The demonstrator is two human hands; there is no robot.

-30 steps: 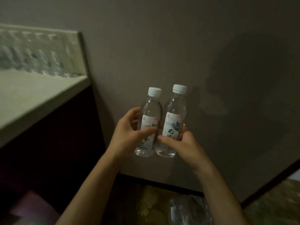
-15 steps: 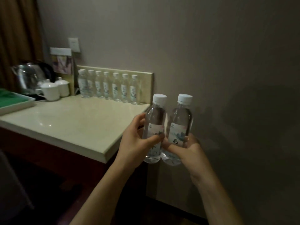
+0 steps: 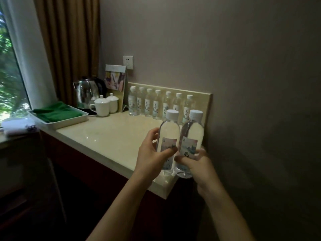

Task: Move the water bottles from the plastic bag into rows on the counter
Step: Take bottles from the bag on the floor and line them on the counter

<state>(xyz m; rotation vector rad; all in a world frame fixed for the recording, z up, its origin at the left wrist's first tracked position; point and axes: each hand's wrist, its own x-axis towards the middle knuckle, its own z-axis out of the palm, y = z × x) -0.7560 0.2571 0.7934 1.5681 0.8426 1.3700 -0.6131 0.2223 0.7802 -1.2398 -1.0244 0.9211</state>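
Note:
My left hand grips a clear water bottle with a white cap, held upright. My right hand grips a second, matching water bottle pressed against the first. Both bottles hover above the near right corner of the cream counter. A row of several identical bottles stands along the counter's back edge against the low backsplash. The plastic bag is out of view.
At the counter's far left stand a steel kettle, two lidded white cups, a white tray with a green cloth and an upright card. A grey wall runs along the right. A window and brown curtain are on the left.
The view has swung left and up from the wall to the counter. Both hands have carried the two bottles over the counter's right corner, held the same way.

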